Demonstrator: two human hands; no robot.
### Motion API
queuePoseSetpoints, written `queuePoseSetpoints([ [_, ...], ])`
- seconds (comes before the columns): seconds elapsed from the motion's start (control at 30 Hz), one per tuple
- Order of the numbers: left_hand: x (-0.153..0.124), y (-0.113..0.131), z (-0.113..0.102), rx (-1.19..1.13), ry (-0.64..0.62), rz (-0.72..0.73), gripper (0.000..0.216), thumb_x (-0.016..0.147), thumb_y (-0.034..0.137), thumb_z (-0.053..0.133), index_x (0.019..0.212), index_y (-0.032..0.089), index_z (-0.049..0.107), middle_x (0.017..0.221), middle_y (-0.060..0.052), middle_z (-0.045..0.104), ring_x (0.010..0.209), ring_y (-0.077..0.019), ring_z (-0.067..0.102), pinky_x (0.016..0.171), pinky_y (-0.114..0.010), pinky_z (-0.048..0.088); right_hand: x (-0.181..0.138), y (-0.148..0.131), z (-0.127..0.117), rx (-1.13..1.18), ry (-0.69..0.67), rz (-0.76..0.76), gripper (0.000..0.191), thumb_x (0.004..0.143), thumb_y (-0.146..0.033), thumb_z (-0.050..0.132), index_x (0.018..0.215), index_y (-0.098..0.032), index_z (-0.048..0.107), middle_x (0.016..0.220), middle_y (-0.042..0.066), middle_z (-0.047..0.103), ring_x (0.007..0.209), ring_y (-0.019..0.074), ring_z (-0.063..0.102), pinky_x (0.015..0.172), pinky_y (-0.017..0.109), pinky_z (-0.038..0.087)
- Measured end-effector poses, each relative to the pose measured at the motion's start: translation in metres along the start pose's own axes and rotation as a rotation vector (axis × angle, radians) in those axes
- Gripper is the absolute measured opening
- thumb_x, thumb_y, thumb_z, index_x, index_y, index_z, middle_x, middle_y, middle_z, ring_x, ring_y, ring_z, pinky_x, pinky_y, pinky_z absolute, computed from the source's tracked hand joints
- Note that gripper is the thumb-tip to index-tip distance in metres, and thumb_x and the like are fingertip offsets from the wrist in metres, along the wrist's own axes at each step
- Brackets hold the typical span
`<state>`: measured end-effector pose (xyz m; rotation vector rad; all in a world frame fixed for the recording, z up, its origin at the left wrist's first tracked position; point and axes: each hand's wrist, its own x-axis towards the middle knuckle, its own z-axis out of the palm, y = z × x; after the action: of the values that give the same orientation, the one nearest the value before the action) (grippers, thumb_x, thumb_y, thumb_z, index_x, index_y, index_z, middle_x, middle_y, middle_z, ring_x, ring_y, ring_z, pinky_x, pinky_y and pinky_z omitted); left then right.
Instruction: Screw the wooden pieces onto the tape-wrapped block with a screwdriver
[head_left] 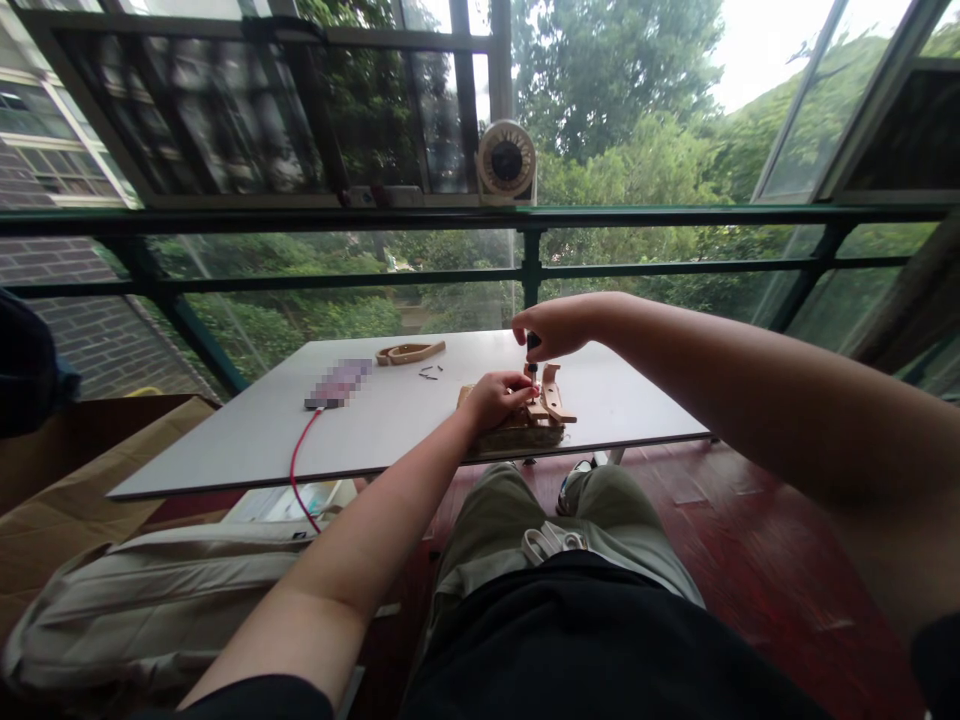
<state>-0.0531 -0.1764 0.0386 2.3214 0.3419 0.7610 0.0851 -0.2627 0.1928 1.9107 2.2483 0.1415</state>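
Note:
My right hand point(559, 325) grips the dark handle of a screwdriver point(533, 350) from above. The tool stands upright, its lower end down among small wooden pieces. My left hand point(493, 398) lies beside it, fingertips brought together near the foot of the screwdriver; what they pinch is hidden, though a bit of red shows there. Right of the fingertips is a pale wooden part point(553, 396) with dark holes. These pieces rest on a thicker block-like base point(517, 438) at the table's front edge, partly covered by my left hand.
On the white table point(390, 430) lie a curved wooden piece point(410, 352), several small screws point(428, 375) and a blurred-out phone-like device point(340, 384) with a red cable point(295, 465). A round fan point(507, 162) stands by the green railing point(360, 222). A bag point(150, 610) and cardboard box point(82, 470) sit left.

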Motion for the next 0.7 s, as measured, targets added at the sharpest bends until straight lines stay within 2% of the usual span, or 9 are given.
queuePoseSetpoints([
  [0.1, 0.001, -0.001, 0.001, -0.013, -0.012, -0.003, 0.032, 0.085, 0.045, 0.059, 0.090, 0.016, 0.073, 0.082, -0.004, 0.073, 0.072, -0.0155, 0.062, 0.070, -0.025, 0.047, -0.005, 0.000, -0.009, 0.020, -0.026, -0.002, 0.039, 0.079, -0.020, 0.062, 0.118, -0.019, 0.061, 0.093, 0.005, 0.070, 0.067, 0.0129, 0.057, 0.061, 0.026, 0.038],
  [0.2, 0.002, -0.004, 0.002, -0.044, -0.045, 0.000, 0.034, 0.086, 0.045, 0.057, 0.093, 0.016, 0.073, 0.087, -0.004, 0.073, 0.077, -0.0167, 0.065, 0.072, -0.026, 0.048, -0.006, -0.002, -0.015, 0.066, -0.118, 0.021, 0.026, 0.083, -0.018, 0.058, 0.108, -0.014, 0.065, 0.084, 0.005, 0.070, 0.064, 0.0119, 0.058, 0.063, 0.026, 0.039],
  [0.37, 0.003, -0.006, 0.003, -0.045, -0.066, 0.011, 0.033, 0.088, 0.043, 0.054, 0.095, 0.017, 0.072, 0.092, -0.004, 0.074, 0.083, -0.0175, 0.066, 0.075, -0.025, 0.048, -0.004, -0.005, -0.018, 0.033, -0.134, 0.057, 0.024, 0.087, -0.027, 0.056, 0.099, -0.010, 0.068, 0.078, 0.005, 0.069, 0.065, 0.0126, 0.059, 0.069, 0.028, 0.039],
  [0.5, 0.003, -0.005, 0.003, -0.004, -0.076, 0.018, 0.032, 0.089, 0.041, 0.052, 0.097, 0.017, 0.072, 0.094, -0.004, 0.074, 0.085, -0.0173, 0.066, 0.077, -0.025, 0.048, 0.000, -0.006, -0.018, -0.056, -0.136, 0.072, 0.036, 0.091, -0.037, 0.049, 0.093, -0.008, 0.071, 0.073, 0.007, 0.068, 0.063, 0.0133, 0.057, 0.069, 0.030, 0.038],
  [0.7, 0.001, -0.003, 0.002, 0.009, -0.081, 0.033, 0.032, 0.090, 0.039, 0.051, 0.098, 0.017, 0.072, 0.094, -0.004, 0.074, 0.081, -0.0158, 0.065, 0.074, -0.024, 0.048, 0.003, -0.006, -0.016, -0.166, -0.052, 0.104, 0.051, 0.090, -0.050, 0.047, 0.084, -0.005, 0.072, 0.073, 0.010, 0.066, 0.065, 0.0156, 0.055, 0.065, 0.030, 0.037],
])
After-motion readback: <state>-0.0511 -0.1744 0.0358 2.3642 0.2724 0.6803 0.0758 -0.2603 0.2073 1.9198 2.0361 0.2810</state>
